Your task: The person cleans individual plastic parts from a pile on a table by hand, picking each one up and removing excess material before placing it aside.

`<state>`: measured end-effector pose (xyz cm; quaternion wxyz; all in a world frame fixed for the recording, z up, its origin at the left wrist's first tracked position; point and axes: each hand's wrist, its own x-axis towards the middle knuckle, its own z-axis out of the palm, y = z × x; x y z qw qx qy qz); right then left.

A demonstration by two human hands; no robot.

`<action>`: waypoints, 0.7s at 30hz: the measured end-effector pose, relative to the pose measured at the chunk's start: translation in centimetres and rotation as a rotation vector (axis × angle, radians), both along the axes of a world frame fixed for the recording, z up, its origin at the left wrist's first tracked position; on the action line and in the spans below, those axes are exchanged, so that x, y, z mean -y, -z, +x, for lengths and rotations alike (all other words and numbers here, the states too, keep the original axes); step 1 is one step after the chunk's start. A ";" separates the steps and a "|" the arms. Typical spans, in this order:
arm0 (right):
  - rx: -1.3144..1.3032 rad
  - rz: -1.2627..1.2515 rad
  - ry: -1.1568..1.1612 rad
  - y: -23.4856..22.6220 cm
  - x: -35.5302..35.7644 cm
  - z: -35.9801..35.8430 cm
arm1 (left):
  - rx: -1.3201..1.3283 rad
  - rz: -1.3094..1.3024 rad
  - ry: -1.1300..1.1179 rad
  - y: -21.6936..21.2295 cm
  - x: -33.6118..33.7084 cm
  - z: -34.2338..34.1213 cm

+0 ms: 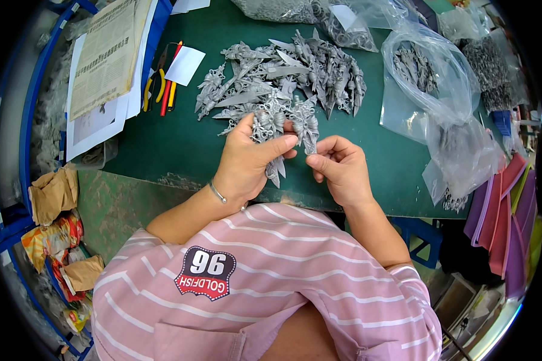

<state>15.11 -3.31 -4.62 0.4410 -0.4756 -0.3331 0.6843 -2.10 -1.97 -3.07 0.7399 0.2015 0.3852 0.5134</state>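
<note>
My left hand (250, 153) is closed around several grey metal ornaments (270, 123) with curled, openwork ends and blade-like tips. One of those tips points down below my palm. Between my two hands stands a single grey ornament (305, 123); my right hand (342, 165) pinches its lower end between thumb and fingers. The left fingers reach to its side, and I cannot tell whether they also grip it. Just beyond my hands a heap of similar grey ornaments (337, 72) lies on the green tabletop (162, 147).
To the left lie yellow-handled pliers (161, 87), a red pen (166, 99) and a white paper slip (185, 66). Printed sheets (102, 66) rest farther left by a blue rack. Clear plastic bags (430, 78) of grey parts cover the right side. Coloured cloths (503, 210) hang at the right.
</note>
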 end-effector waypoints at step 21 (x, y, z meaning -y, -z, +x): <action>-0.041 0.007 -0.163 -2.2 1.1 -0.2 | -0.049 0.016 0.030 -0.8 0.5 -0.1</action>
